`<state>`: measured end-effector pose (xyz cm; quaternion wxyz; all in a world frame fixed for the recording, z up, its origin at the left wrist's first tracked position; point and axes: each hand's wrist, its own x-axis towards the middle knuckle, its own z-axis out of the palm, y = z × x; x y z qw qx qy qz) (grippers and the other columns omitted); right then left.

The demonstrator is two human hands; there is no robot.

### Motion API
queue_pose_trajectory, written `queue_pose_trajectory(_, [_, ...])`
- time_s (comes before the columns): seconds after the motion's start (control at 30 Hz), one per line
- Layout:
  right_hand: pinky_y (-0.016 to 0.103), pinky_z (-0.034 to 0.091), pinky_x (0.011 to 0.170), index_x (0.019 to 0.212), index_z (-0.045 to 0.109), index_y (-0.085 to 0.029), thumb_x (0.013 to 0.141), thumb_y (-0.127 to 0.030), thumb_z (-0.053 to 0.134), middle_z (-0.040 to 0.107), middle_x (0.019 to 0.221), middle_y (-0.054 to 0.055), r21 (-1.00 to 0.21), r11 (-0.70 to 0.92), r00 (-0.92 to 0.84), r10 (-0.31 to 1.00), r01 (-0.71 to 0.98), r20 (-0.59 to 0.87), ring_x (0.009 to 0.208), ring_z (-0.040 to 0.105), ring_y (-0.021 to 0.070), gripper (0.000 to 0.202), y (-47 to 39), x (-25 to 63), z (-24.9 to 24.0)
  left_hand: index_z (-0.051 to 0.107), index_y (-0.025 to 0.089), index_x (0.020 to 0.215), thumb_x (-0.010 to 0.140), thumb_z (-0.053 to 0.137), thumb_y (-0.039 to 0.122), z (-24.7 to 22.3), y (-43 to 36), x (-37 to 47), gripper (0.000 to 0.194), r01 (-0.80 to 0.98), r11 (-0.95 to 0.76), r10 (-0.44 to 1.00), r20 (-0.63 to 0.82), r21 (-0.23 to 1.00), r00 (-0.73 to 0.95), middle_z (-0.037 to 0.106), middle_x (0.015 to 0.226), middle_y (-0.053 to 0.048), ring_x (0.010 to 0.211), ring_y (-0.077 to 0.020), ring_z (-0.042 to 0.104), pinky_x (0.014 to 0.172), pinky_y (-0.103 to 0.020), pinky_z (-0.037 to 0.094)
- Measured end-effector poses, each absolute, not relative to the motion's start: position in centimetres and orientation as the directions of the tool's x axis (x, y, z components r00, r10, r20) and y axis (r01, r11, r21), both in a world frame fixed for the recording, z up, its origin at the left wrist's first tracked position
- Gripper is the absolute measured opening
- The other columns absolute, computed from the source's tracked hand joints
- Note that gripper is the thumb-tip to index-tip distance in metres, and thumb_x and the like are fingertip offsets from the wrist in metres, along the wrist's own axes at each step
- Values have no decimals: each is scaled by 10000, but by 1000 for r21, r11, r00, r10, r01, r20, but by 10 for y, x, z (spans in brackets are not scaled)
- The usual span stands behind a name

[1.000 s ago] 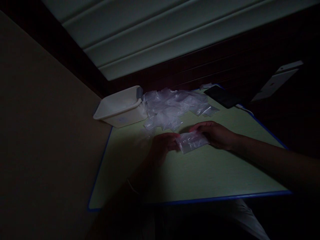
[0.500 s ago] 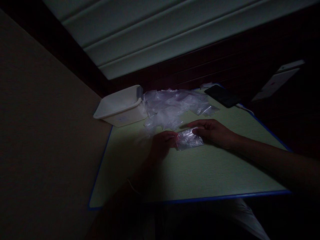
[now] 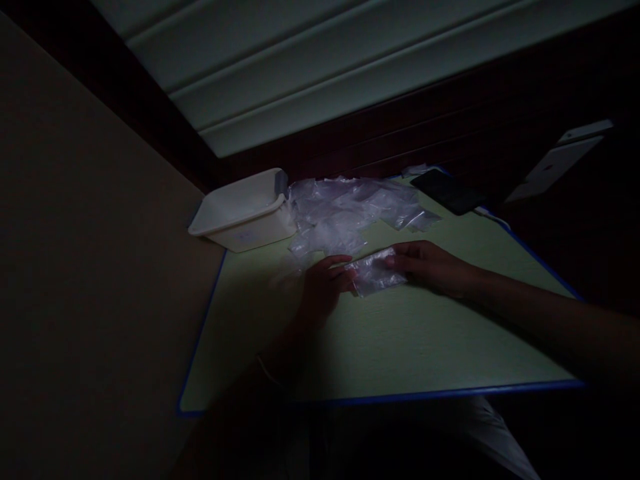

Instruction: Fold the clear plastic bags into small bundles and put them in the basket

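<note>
Behind the small bag (image 3: 376, 273), seemingly more bags (image 3: 350, 210).

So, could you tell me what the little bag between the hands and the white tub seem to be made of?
The small bag looks like thin clear plastic film: translucent, crinkled, with soft glints. The white tub seems to be rigid moulded plastic, matte and opaque, with a rolled rim, though the dim light leaves this uncertain.

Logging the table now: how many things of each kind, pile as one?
Small clear plastic bag held between left hand and right hand: 1
Heap of clear bags: 1
White rectangular plastic tub: 1
Black flat phone: 1
Total: 4
</note>
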<state>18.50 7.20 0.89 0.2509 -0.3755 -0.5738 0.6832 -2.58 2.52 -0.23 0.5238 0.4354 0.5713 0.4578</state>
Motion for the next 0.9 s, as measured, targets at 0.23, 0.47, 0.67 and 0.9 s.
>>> queue_pose_trajectory(0.23, [275, 522, 654, 1004, 669, -124, 723, -346, 740, 711, 847, 86, -968, -223, -681, 692, 113, -239, 725, 656, 160, 365, 75, 188, 7, 659, 137, 1000, 668, 753, 339, -9, 26, -28, 399, 39, 152, 987, -150, 988, -52, 726, 763, -59, 662, -200, 692, 600, -298, 578])
queue_pose_trajectory(0.47, [242, 501, 544, 977, 689, -105, 715, -380, 736, 715, 714, 79, -959, -250, -626, 728, 137, -279, 606, 644, 138, 383, 73, 185, 9, 681, 162, 1001, 700, 725, 358, -15, 27, -30, 362, 153, 101, 994, -93, 983, -63, 729, 768, -30, 665, -176, 692, 629, -275, 577])
queue_pose_trajectory(0.67, [238, 493, 535, 940, 699, -122, 735, -347, 725, 714, 709, 71, -959, -260, -621, 735, 113, -273, 610, 648, 137, 306, 72, 185, 9, 673, 154, 1028, 688, 733, 358, -10, 26, -28, 401, 106, 134, 990, -127, 985, -64, 718, 748, -27, 670, -173, 686, 632, -280, 576])
queue_pose_trajectory(0.9, [224, 484, 519, 898, 701, -134, 755, -316, 714, 709, 700, 55, -967, -250, -631, 743, 51, -225, 589, 636, 119, 232, 74, 187, 3, 660, 116, 1051, 661, 762, 369, -1, 26, -25, 476, -110, 243, 970, -240, 964, 34, 723, 883, -72, 752, -194, 693, 706, -333, 580])
